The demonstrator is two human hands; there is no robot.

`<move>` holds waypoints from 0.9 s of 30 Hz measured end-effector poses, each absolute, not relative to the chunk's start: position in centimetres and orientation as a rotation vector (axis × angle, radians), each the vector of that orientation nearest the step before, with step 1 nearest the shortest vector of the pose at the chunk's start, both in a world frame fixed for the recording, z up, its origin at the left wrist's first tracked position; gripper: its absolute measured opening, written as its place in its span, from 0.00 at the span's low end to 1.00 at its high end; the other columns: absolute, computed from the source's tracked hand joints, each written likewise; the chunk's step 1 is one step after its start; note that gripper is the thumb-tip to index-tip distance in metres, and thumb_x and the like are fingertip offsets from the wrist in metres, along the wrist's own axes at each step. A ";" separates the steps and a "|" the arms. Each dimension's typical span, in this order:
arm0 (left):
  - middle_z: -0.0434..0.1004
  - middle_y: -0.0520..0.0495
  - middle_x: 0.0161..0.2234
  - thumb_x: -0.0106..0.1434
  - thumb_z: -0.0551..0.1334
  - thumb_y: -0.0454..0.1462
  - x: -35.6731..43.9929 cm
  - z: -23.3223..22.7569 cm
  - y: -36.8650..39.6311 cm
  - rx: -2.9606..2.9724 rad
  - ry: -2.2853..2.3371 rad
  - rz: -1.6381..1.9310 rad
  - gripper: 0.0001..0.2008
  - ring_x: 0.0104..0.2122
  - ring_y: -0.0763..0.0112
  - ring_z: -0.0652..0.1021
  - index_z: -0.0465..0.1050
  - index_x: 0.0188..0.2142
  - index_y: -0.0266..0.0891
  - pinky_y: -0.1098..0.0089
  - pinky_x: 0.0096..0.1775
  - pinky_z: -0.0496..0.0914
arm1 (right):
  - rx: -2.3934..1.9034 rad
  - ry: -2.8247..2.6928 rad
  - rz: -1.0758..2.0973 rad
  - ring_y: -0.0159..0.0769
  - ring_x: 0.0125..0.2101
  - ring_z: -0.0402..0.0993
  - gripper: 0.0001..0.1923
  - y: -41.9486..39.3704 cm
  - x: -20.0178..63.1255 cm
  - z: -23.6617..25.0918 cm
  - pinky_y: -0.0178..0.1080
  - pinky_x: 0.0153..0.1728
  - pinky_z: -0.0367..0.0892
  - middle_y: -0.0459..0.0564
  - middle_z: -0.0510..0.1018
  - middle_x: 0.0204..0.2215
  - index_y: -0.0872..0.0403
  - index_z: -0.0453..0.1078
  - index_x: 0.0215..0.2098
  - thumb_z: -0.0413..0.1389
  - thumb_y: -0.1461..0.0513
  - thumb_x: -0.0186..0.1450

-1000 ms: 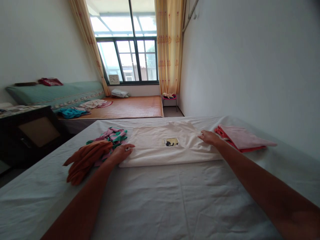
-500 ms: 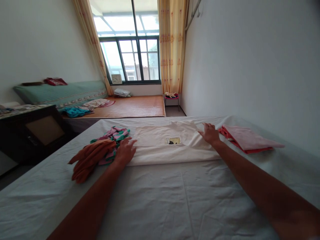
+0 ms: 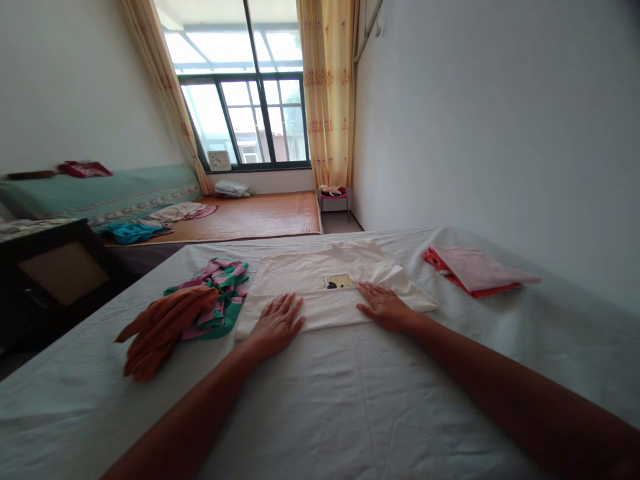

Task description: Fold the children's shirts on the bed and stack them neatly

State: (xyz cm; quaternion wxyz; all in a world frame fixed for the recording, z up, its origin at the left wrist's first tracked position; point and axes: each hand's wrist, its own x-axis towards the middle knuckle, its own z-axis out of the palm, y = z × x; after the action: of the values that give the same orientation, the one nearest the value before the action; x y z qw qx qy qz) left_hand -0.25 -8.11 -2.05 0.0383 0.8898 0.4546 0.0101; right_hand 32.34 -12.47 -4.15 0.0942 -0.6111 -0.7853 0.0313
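Both hands flat, fingers spread and released, on the near edge of the folded white garment (image 3: 325, 290) mid-bed: left hand (image 3: 277, 322), right hand (image 3: 384, 307); orange cloth (image 3: 160, 323) just left; pink folded pile (image 3: 475, 270) well right; bare sheet (image 3: 350, 400) nearer.

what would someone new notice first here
Both hands, left hand and right hand, lie flat on a folded white shirt mid-bed. A crumpled orange cloth sits to its left, and a folded pink stack lies to its right by the wall.
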 end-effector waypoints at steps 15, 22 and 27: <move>0.49 0.38 0.65 0.68 0.44 0.46 -1.3 -2.0 -6.3 2.700 1.845 0.116 0.29 0.65 0.55 0.51 0.55 0.63 0.33 0.54 0.62 0.46 | -2.092 -2.007 -0.301 0.47 0.64 0.46 0.29 -13.7 41.1 -4.5 0.53 0.61 0.45 0.57 0.56 0.64 0.57 0.53 0.65 0.39 0.55 0.68; 0.49 0.46 0.66 0.69 0.41 0.48 0.9 -1.5 -7.2 2.781 1.347 0.078 0.27 0.65 0.62 0.52 0.52 0.64 0.44 0.58 0.62 0.50 | -1.718 -2.421 0.034 0.38 0.64 0.48 0.30 -11.6 36.7 -4.3 0.44 0.61 0.46 0.48 0.54 0.65 0.48 0.50 0.66 0.35 0.48 0.69; 0.56 0.44 0.64 0.68 0.43 0.48 -2.0 -0.7 -3.3 2.782 1.417 -0.004 0.27 0.63 0.59 0.57 0.58 0.62 0.44 0.56 0.60 0.54 | -2.051 -2.105 0.075 0.42 0.62 0.53 0.29 -7.0 43.1 -3.9 0.48 0.61 0.48 0.52 0.59 0.63 0.52 0.58 0.62 0.40 0.49 0.68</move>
State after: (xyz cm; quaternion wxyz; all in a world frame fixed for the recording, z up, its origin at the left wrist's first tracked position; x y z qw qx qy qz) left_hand -1.97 -3.25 -0.69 0.0096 0.8911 0.4537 -0.0013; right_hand 43.08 -7.02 -3.86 0.1005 -0.6942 -0.7123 0.0253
